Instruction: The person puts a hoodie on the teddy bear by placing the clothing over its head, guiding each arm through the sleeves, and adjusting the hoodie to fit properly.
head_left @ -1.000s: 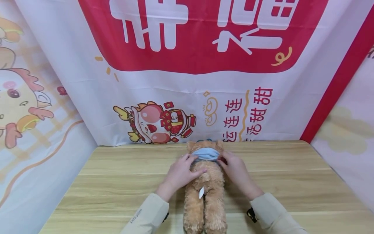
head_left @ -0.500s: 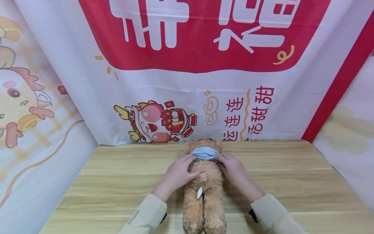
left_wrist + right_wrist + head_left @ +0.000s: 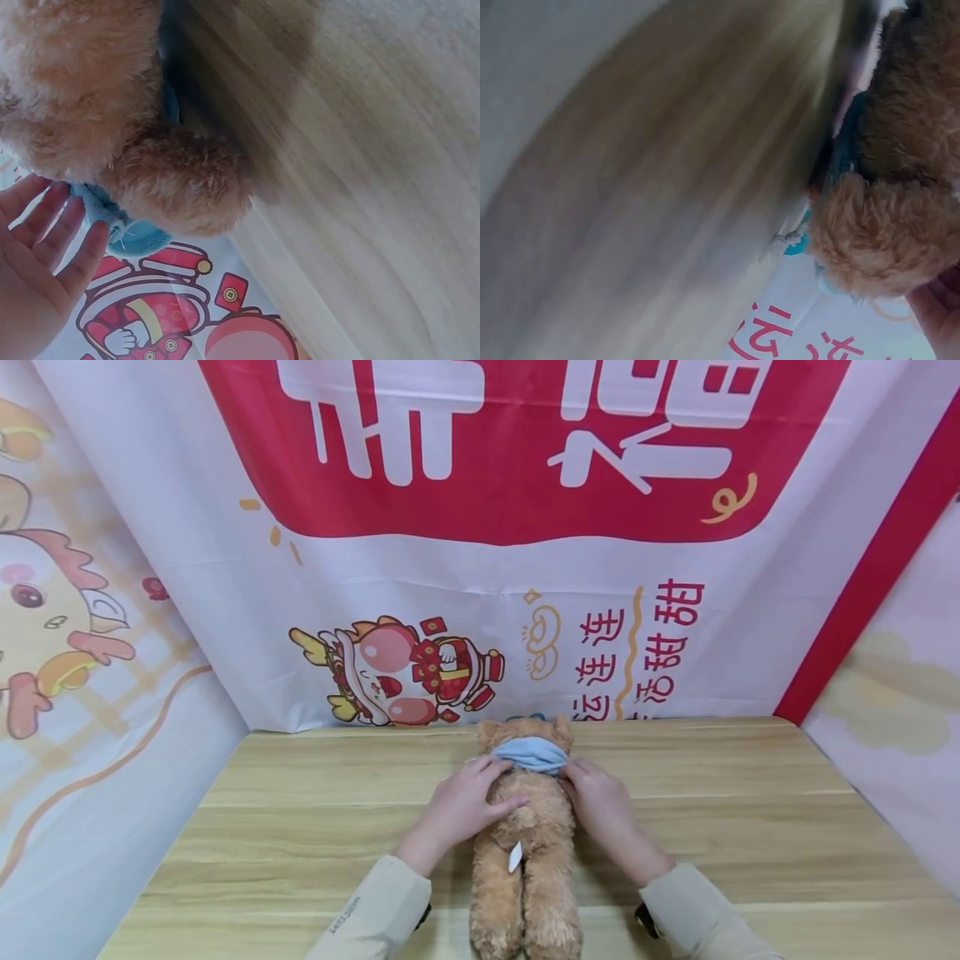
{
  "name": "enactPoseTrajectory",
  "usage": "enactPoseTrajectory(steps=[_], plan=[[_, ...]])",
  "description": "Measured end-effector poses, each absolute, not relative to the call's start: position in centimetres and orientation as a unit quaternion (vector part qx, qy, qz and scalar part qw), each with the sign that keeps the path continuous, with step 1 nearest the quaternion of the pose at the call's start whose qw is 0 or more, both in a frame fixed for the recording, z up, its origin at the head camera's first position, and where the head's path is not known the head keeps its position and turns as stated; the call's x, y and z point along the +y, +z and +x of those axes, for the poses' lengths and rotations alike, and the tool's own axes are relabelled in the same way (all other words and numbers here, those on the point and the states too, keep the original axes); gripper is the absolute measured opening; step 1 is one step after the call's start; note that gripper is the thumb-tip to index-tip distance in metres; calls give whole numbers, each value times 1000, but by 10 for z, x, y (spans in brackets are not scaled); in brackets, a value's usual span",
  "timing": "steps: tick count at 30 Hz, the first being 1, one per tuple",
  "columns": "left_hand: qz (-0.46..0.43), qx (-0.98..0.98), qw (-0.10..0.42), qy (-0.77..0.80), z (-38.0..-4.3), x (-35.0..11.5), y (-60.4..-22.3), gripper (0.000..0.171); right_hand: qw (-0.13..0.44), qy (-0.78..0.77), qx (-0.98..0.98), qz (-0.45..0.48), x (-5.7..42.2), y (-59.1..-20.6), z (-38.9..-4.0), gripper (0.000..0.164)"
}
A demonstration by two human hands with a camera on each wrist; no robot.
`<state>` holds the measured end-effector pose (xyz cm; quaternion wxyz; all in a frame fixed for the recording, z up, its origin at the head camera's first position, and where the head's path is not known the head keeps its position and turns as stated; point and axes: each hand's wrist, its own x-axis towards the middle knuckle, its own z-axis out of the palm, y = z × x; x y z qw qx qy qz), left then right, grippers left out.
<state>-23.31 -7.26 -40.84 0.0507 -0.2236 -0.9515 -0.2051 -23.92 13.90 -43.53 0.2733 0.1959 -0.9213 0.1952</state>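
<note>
A fluffy light-brown plush toy (image 3: 543, 818) with small round ears lies lengthwise on the table, legs toward me. Across its upper part runs a light blue cloth (image 3: 531, 752). My left hand (image 3: 468, 797) touches the cloth's left end with its fingertips, thumb laid over the toy's body. In the left wrist view the left hand's fingers (image 3: 56, 229) are fairly straight, beside blue fabric (image 3: 101, 206). At the cloth's right end are the fingertips of my right hand (image 3: 603, 797); its thumb is hidden. The right wrist view shows only part of the right hand (image 3: 937, 307), behind the fur.
The wood-grain table (image 3: 315, 827) ends at a hanging white and red printed cloth (image 3: 480, 568) just beyond the toy's head. Printed sheets also hang at left and right. A small white tag (image 3: 515, 857) sticks up between the toy's legs.
The blue cloth and toy have shifted slightly under the hands. The right fingers have moved a little at the cloth's right end; the left hand stays nearly in place.
</note>
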Motion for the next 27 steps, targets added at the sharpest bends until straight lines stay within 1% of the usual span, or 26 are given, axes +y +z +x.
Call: enactPoseTrajectory(steps=[3,6,10,11,13,15,17,20,21,24,25,27], plan=[[-218,-955,43,-199,-232,-72,-407,69,227,260,-920,188,142,-433,-240,10],[-214,-958,43,-185,-233,-72,-405,74,141,371,-901,177,148,-426,-244,13],[-214,-961,48,-166,-233,-73,-401,78,12,525,-831,185,158,-416,-247,12],[-213,-962,44,-164,-233,-73,-400,79,-13,547,-816,184,160,-415,-248,12],[-214,-962,37,-166,-233,-73,-399,79,-43,571,-800,177,163,-414,-249,15],[-214,-961,27,-172,-233,-73,-399,80,-43,568,-805,168,164,-414,-250,15],[-213,-960,23,-181,-232,-73,-399,81,-18,546,-820,170,162,-416,-251,13],[-211,-959,31,-185,-231,-72,-401,80,37,489,-845,215,158,-416,-251,13],[-210,-960,35,-183,-231,-71,-402,79,51,465,-853,233,157,-416,-251,15],[-212,-960,48,-177,-230,-70,-403,78,90,397,-871,275,154,-414,-248,30],[-213,-960,49,-175,-230,-69,-404,78,105,375,-877,281,153,-415,-248,32],[-218,-959,51,-172,-230,-68,-404,77,133,343,-888,277,150,-416,-248,30]])
